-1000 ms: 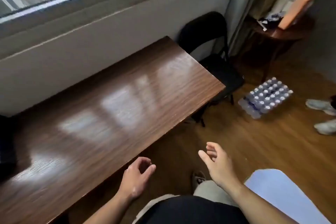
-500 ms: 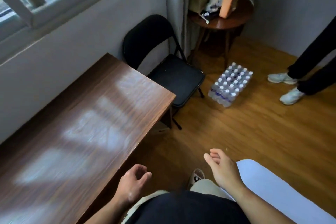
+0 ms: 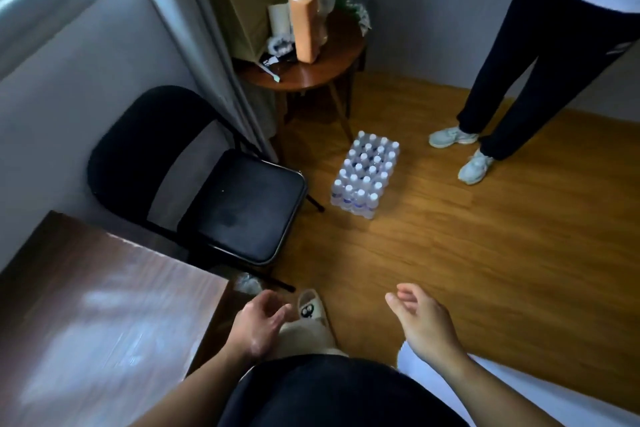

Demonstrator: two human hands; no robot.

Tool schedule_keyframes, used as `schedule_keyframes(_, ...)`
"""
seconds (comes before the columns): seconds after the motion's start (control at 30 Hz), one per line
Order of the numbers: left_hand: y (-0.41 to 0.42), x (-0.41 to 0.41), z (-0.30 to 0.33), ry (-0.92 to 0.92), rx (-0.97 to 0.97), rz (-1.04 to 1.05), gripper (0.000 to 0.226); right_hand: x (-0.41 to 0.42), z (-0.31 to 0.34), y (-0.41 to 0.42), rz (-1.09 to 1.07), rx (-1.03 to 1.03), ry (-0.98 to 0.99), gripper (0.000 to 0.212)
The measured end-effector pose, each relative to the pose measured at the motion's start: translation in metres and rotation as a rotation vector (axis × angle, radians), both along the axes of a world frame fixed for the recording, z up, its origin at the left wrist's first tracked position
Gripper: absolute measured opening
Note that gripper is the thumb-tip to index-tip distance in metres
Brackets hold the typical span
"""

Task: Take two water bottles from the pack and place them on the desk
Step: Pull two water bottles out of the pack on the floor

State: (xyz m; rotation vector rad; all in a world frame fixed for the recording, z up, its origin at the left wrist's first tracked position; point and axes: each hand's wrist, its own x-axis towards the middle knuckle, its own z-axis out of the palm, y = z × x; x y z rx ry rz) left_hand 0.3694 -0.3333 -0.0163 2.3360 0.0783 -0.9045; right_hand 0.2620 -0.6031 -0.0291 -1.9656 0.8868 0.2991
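A shrink-wrapped pack of water bottles with white caps stands on the wooden floor in the middle of the view, well ahead of me. The dark wooden desk fills the lower left corner. My left hand hovers empty by the desk's right corner, fingers loosely curled. At the same height, farther right, my right hand is open and holds nothing. Both hands are far from the pack.
A black folding chair stands between the desk and the pack. Behind the pack is a small round table with an orange pump bottle and clutter. Another person's legs and pale shoes stand to the pack's right.
The view has swung right, away from the desk toward the pack, which now sits nearer the middle. Both hands stay low, open and empty.
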Motion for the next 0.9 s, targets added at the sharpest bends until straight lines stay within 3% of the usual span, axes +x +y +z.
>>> schedule_keyframes(0.53, -0.161, 0.285, -0.032, 0.078, -0.040, -0.225, 0.025, 0.210, -0.017, -0.110, -0.263, -0.063, 0.069, 0.037)
schedule_keyframes(0.73, -0.224, 0.347, -0.055, 0.101, 0.042, -0.228, 0.026, 0.274, -0.040, -0.168, -0.255, -0.051, 0.109, 0.031)
schedule_keyframes(0.9, -0.288, 0.378, -0.073, 0.104, 0.141, -0.210, 0.031, 0.318, -0.071, -0.231, -0.117, -0.024, 0.171, 0.034)
